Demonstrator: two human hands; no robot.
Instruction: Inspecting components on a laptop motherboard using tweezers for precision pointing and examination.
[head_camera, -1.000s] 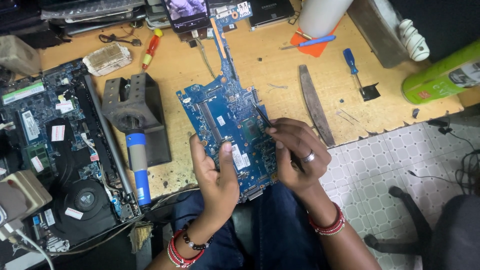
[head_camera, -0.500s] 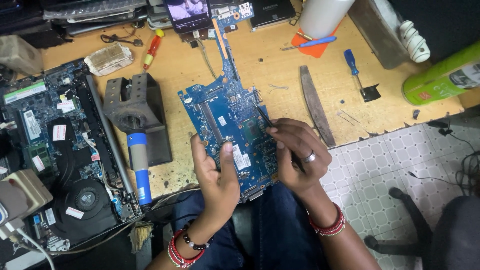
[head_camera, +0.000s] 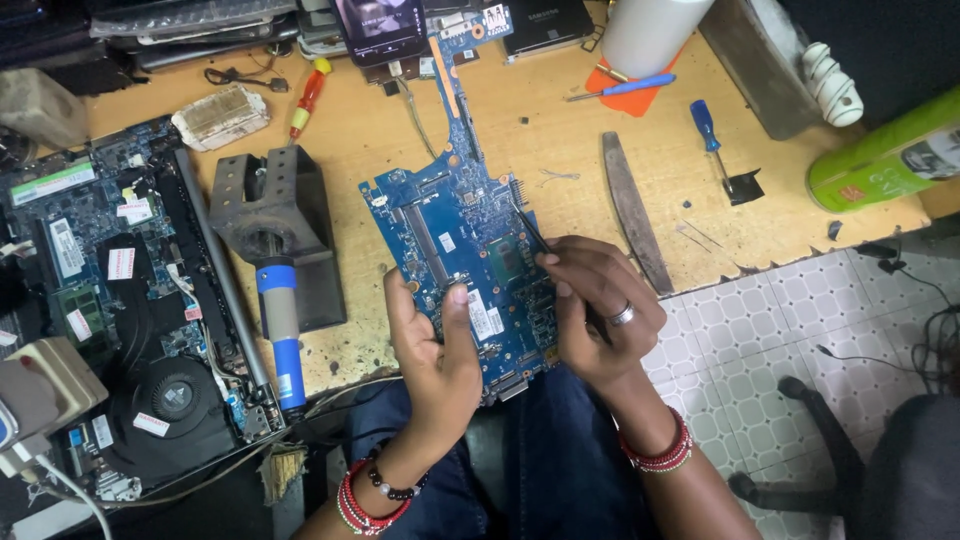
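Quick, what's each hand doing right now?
Left hand: closed on the blue circuit board, thumb on top.
Right hand: closed on a thin dark tool, tip on the board.

Circuit board (head_camera: 455, 260) right of soldering iron (head_camera: 280, 330)

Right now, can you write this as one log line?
left hand: holds blue circuit board | right hand: thin dark tool on board | soldering iron: in stand

Both forearms rise from six o'clock. The left hand (head_camera: 432, 345) is cupped, thumb pointing to twelve o'clock. The right hand (head_camera: 598, 310) is curled closed in a pinch, ring on one finger.
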